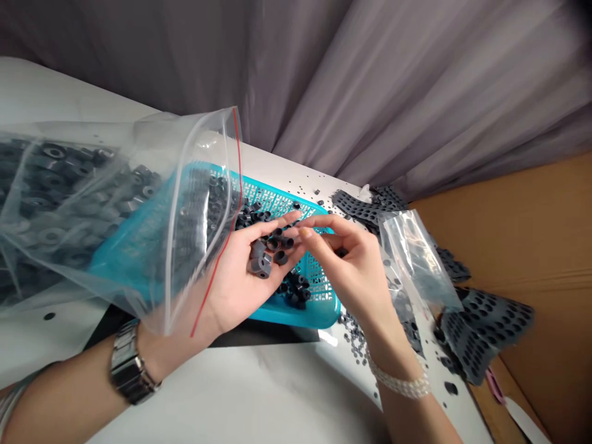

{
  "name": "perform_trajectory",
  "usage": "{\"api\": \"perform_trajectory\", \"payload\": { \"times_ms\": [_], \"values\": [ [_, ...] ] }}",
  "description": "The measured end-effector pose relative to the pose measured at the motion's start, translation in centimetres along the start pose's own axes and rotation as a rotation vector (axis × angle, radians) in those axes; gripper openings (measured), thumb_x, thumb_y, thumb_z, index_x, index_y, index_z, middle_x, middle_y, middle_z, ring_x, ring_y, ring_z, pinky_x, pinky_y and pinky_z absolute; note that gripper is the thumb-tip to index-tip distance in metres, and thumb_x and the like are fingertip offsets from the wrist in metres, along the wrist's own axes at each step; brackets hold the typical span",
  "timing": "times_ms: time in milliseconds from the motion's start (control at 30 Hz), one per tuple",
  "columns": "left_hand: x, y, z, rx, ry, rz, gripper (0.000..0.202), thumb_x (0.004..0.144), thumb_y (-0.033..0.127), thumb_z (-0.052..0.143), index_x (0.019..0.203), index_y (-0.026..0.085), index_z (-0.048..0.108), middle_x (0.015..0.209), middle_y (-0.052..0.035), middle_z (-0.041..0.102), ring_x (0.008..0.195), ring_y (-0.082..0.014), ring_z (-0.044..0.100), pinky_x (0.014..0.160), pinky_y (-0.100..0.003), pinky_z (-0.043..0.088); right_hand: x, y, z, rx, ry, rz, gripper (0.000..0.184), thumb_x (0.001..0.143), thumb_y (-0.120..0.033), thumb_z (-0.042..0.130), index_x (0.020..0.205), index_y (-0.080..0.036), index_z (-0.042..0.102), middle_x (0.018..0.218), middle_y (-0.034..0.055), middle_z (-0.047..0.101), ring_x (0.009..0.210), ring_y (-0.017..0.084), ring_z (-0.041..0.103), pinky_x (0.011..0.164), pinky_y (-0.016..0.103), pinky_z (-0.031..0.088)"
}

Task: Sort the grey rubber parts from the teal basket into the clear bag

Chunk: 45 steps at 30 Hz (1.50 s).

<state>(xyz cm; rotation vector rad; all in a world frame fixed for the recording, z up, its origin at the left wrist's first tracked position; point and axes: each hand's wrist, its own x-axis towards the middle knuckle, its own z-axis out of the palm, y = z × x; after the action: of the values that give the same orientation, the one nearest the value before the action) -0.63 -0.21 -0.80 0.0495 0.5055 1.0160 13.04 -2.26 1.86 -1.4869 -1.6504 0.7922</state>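
Palm up over a blue perforated basket, my left hand cradles several small black rubber caps and two-holed grey blocks. My right hand is at the left fingertips, thumb and forefinger pinched together; whatever lies between them is too small to make out. More black caps lie in the basket below. A clear zip bag with a red stripe, holding many grey rubber pieces, covers the basket's left part and overlaps my left wrist.
Grey perforated rubber sheets lie at the right, beside a cardboard panel. A clear plastic bag rests near them. Small black bits are scattered over the white table. A pair of scissors with a pink handle is at lower right.
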Motion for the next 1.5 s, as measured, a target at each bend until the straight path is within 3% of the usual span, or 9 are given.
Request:
{"api": "perform_trajectory", "payload": {
  "times_ms": [100,233,333,500,667,800,1100,1300,1500],
  "values": [
    [-0.3,0.2,0.0,0.093,0.005,-0.023,0.030,0.087,0.012,0.050,0.113,0.011,0.067,0.101,-0.0101,0.071,0.083,-0.0151,0.070,0.073,-0.021,0.058,-0.9,-1.0,0.4,-0.094,-0.135,-0.060,0.019,0.083,-0.037,0.066,0.094,-0.021,0.067,0.050,-0.0089,0.033,0.046,0.007,0.025,0.046,0.024,0.024],
    [-0.6,0.3,0.0,0.146,-0.008,-0.032,0.031,0.089,0.019,0.050,0.115,0.016,0.067,0.112,-0.0117,0.070,0.101,-0.0209,0.067,0.081,-0.028,0.058,-1.6,-1.5,1.3,-0.250,-0.220,-0.071,0.038,0.076,-0.041,0.073,0.108,-0.022,0.064,0.051,-0.0094,0.032,0.047,0.008,0.028,0.048,0.025,0.025],
    [-0.6,0.3,0.1,0.103,-0.007,-0.017,0.033,0.089,0.019,0.048,0.118,0.015,0.065,0.116,-0.0129,0.068,0.108,-0.0217,0.065,0.086,-0.029,0.056,-1.4,-1.3,1.7,-0.270,-0.217,-0.062,0.024,0.082,-0.032,0.066,0.103,-0.020,0.066,0.051,-0.0082,0.036,0.046,0.009,0.030,0.049,0.025,0.026],
    [-0.5,0.2,0.0,0.013,-0.078,-0.031,0.038,0.092,0.019,0.042,0.124,0.011,0.059,0.116,-0.0149,0.068,0.105,-0.0218,0.066,0.087,-0.032,0.056,-0.3,0.0,0.9,-0.056,-0.245,0.042,0.018,0.088,-0.031,0.057,0.095,-0.017,0.067,0.056,-0.0053,0.043,0.048,0.007,0.031,0.046,0.024,0.024],
    [-0.3,0.3,-0.3,-0.027,-0.015,-0.022,0.041,0.092,0.015,0.041,0.129,0.007,0.054,0.116,-0.0196,0.066,0.104,-0.0229,0.067,0.081,-0.030,0.058,0.6,1.5,0.3,0.231,-0.316,0.176,0.023,0.090,-0.038,0.056,0.083,-0.018,0.064,0.052,-0.0085,0.025,0.047,0.006,0.016,0.043,0.026,0.012],
    [-0.1,0.3,-0.3,0.014,0.050,-0.014,0.039,0.089,0.010,0.046,0.126,0.012,0.058,0.114,-0.0171,0.068,0.103,-0.0222,0.067,0.082,-0.029,0.058,1.0,1.9,0.4,0.360,-0.320,0.227,0.023,0.089,-0.036,0.059,0.075,-0.017,0.061,0.050,-0.0092,0.024,0.046,0.006,0.015,0.044,0.026,0.011],
    [0.0,0.2,-0.2,-0.059,0.039,0.009,0.038,0.091,0.014,0.044,0.126,0.005,0.053,0.117,-0.0213,0.066,0.104,-0.0235,0.066,0.085,-0.031,0.057,0.9,1.7,0.1,0.451,-0.306,0.280,0.023,0.086,-0.036,0.061,0.073,-0.017,0.061,0.046,-0.0103,0.025,0.043,0.006,0.016,0.042,0.026,0.011],
    [-0.2,0.1,-0.4,-0.033,0.010,0.003,0.035,0.093,0.016,0.040,0.123,0.007,0.056,0.107,-0.0167,0.070,0.101,-0.0229,0.067,0.089,-0.035,0.056,0.9,1.9,-0.2,0.332,-0.221,0.256,0.024,0.084,-0.042,0.065,0.090,-0.019,0.064,0.048,-0.0106,0.024,0.045,0.007,0.014,0.042,0.026,0.010],
    [-0.1,0.1,-0.6,-0.016,-0.015,-0.003,0.036,0.086,0.007,0.046,0.116,0.015,0.064,0.101,-0.0110,0.072,0.098,-0.0221,0.068,0.085,-0.033,0.057,0.9,1.7,-0.7,0.199,-0.201,0.184,0.023,0.082,-0.041,0.067,0.090,-0.019,0.064,0.052,-0.0091,0.028,0.047,0.006,0.018,0.044,0.025,0.011]
  ]
}}
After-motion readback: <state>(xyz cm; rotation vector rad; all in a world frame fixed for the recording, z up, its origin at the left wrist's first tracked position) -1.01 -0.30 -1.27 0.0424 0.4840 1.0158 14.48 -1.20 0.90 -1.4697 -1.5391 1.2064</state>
